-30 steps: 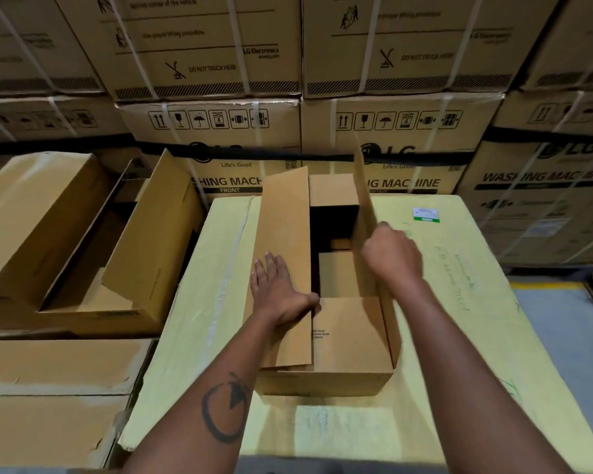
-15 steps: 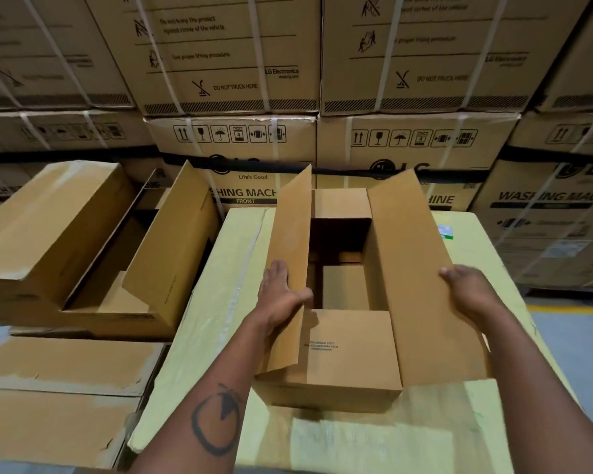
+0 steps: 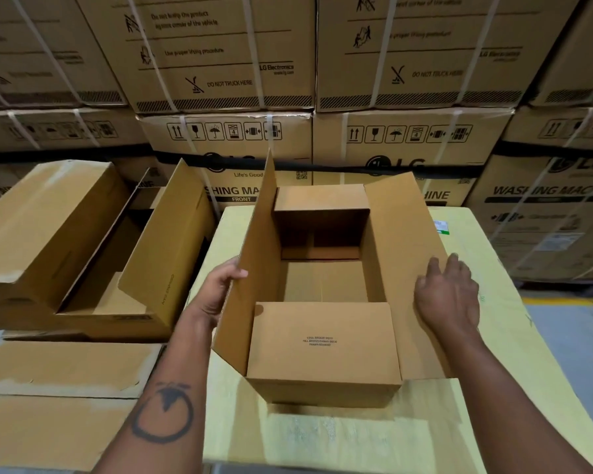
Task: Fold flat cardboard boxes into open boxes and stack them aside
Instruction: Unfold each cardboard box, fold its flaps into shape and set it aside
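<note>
**Listener:** What does the head view show?

**Operator:** Only the one view, looking down. I see a plain brown corrugated cardboard box point(image 3: 324, 340), already squared up and open at the top, standing on a pale yellow covered bench point(image 3: 356, 439). My left hand point(image 3: 216, 295) grasps the tall left flap point(image 3: 254, 268), fingers curled round its edge; that flap stands nearly upright. My right hand point(image 3: 449, 295) lies released, fingers straight, flat on the right flap point(image 3: 408, 261), which is splayed outward.

**Listener:** How will it handle?

**Operator:** Light and empty, I judge, stiff along the panels but floppy at the creased flaps. The surface looks dry, not slippery. I would lift by the two long side walls below the flaps, not by the flaps themselves, which would bend.

**Listener:** Edges and room?

**Operator:** The box sits near the bench's front edge, with bare yellow surface to its right. To the left, beside the bench, lie other open brown cardboard boxes point(image 3: 93, 254) on flat brown cardboard sheets point(image 3: 59, 371); that seems the place for stacking. Behind stands a close wall of strapped washing-machine cartons point(image 3: 226, 63), so little room there. Grey floor point(image 3: 572, 336) shows at right.
</note>
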Demonstrator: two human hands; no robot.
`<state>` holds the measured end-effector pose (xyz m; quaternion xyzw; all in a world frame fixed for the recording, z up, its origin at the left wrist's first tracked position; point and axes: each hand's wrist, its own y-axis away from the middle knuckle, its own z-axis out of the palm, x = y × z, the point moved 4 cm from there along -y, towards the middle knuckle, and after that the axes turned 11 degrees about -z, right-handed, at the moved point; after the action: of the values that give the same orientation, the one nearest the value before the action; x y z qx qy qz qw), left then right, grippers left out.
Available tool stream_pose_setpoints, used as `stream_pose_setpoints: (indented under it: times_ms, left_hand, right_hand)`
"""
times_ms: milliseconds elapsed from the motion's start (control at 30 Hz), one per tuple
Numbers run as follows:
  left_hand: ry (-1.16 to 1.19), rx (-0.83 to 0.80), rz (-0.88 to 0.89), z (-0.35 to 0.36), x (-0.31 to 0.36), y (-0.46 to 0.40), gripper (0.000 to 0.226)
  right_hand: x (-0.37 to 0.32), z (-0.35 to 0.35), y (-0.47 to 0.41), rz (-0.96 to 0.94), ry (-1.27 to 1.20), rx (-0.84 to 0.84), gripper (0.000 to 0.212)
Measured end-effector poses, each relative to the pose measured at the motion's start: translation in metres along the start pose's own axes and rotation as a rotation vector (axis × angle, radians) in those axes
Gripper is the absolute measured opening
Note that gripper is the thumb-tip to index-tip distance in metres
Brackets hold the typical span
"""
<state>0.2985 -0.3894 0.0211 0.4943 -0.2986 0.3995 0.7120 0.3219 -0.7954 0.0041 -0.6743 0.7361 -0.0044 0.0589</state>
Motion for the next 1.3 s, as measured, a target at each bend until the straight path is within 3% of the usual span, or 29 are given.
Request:
stream_pose_setpoints:
  times_ms: [133,233,400,467,533,567,800,933,1133,1233,1300]
  left_hand:
    - [-0.013,0.03,-0.003,-0.013,0.015,0.002,0.05]
    - [-0.024,-0.019,0.009,-0.015,0.015,0.003,0.065]
    - [-0.093,0.062,-0.006,-0.029,0.021,-0.003,0.078]
    - [-0.307,0.128,-0.067,-0.019,0.028,-0.001,0.054]
    - [-0.567,0.155,-0.185,0.0,0.028,-0.002,0.01]
    - [-0.629,0.121,-0.237,0.005,0.024,-0.001,0.01]
    - [-0.373,0.162,-0.367,-0.023,0.031,0.0,0.007]
    - [-0.306,0.116,-0.372,-0.045,0.027,0.0,0.033]
    - [0.006,0.142,-0.395,-0.099,-0.027,0.001,0.051]
    - [-0.199,0.332,-0.281,-0.12,-0.029,-0.009,0.042]
    - [-0.368,0.511,-0.313,-0.13,-0.043,-0.012,0.035]
  right_hand:
    - [-0.002,0.006,-0.005,-0.022,0.06,-0.076,0.069]
    - [0.003,0.012,-0.004,-0.024,0.056,-0.098,0.072]
    - [0.002,0.013,-0.004,-0.029,0.088,-0.128,0.074]
    - [-0.002,0.011,-0.005,-0.022,0.102,-0.128,0.078]
    - [-0.007,0.011,-0.004,-0.001,0.102,-0.121,0.081]
    - [-0.009,0.01,-0.002,0.016,0.105,-0.121,0.083]
    - [-0.014,0.015,-0.001,0.064,0.072,-0.145,0.092]
    - [-0.02,0.014,-0.005,0.081,0.082,-0.126,0.1]
    - [-0.009,0.02,-0.001,0.066,0.057,-0.181,0.109]
    - [-0.014,0.014,-0.004,0.061,0.038,-0.213,0.113]
    - [-0.018,0.014,-0.004,0.06,0.033,-0.215,0.116]
